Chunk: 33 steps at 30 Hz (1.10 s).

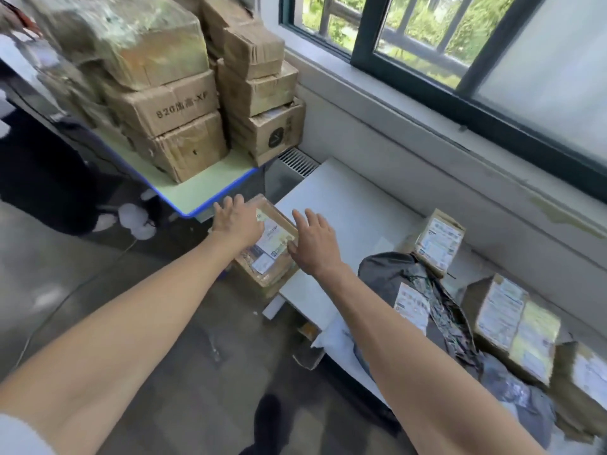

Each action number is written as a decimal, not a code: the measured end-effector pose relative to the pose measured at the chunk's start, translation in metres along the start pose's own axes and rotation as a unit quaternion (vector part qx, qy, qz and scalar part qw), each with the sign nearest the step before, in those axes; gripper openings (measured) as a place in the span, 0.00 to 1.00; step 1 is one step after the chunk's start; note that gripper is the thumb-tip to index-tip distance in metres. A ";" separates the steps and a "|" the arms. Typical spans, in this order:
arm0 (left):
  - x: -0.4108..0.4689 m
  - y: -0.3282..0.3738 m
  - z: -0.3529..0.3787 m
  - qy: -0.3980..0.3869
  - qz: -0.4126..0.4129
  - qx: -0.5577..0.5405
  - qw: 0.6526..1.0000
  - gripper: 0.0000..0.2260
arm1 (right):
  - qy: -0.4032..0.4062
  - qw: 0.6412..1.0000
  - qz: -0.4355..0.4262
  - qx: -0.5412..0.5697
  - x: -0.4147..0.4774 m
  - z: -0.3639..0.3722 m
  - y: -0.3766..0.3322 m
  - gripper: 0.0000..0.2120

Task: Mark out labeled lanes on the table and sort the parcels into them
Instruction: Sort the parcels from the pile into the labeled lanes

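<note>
A brown cardboard parcel with white shipping labels lies low, just off the left edge of the white table. My left hand rests flat on the parcel's left top, fingers spread. My right hand is spread at the parcel's right edge, thumb touching it, over the table's edge. On the table to the right lie a black plastic mailer with a white label and labelled cardboard parcels. No lane marks show on the table.
A green-topped, blue-edged table at upper left carries stacked cardboard boxes. A window and grey sill run behind the white table. A vent grille sits by the wall. A cable lies on the grey floor.
</note>
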State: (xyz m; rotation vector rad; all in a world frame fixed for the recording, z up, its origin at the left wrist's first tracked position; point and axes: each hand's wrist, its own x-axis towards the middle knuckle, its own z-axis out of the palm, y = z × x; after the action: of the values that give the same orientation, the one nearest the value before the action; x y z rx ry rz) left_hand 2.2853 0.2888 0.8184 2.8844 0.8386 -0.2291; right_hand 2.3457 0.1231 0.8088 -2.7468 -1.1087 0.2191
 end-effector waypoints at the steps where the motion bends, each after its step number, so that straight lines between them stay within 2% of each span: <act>1: 0.001 -0.006 0.004 -0.006 -0.008 0.002 1.000 0.26 | -0.006 1.000 -0.001 -0.001 0.004 0.007 -0.003 0.32; 5: 0.004 -0.023 0.020 -0.035 -0.036 0.011 0.999 0.25 | -0.019 1.000 -0.005 -0.001 0.016 0.032 -0.012 0.33; 8: 0.005 -0.031 0.032 -0.060 -0.091 -0.031 0.994 0.24 | -0.024 1.000 0.007 0.005 0.025 0.049 -0.014 0.33; 13: 0.008 -0.048 0.046 -0.114 -0.209 -0.155 0.959 0.36 | -0.055 0.997 0.046 0.031 0.040 0.070 -0.015 0.34; 15: 0.010 -0.054 0.050 -0.137 -0.254 -0.229 0.930 0.37 | -0.065 0.994 0.065 0.058 0.044 0.073 -0.016 0.34; 17: 0.013 -0.056 0.052 -0.150 -0.295 -0.352 0.876 0.35 | -0.073 0.991 0.078 0.076 0.048 0.072 -0.018 0.35; 19: 0.014 -0.054 0.051 -0.133 -0.327 -0.466 0.812 0.33 | -0.077 0.989 0.091 0.092 0.051 0.068 -0.019 0.34; 21: 0.018 -0.049 0.049 -0.099 -0.338 -0.508 0.786 0.34 | -0.080 0.980 0.123 0.134 0.052 0.063 -0.018 0.30; 23: 0.021 -0.045 0.045 -0.063 -0.338 -0.510 0.788 0.30 | -0.081 0.964 0.168 0.188 0.051 0.058 -0.015 0.25; 26: 0.028 -0.044 0.039 -0.034 -0.326 -0.528 0.784 0.13 | -0.064 0.928 0.239 0.279 0.049 0.050 -0.007 0.18; 28: 0.031 -0.041 0.031 -0.023 -0.310 -0.551 0.775 0.07 | -0.041 0.902 0.260 0.341 0.046 0.043 -0.002 0.14; 33: 0.028 -0.016 0.001 0.058 -0.274 -0.534 0.798 0.10 | 0.013 0.866 0.270 0.419 0.036 0.015 0.006 0.15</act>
State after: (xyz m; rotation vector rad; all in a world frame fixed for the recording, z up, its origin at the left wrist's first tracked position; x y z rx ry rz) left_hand 2.2995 0.3164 0.8108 1.5696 1.2632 0.3010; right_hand 2.3723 0.1455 0.7903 -2.1405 -0.1020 0.5726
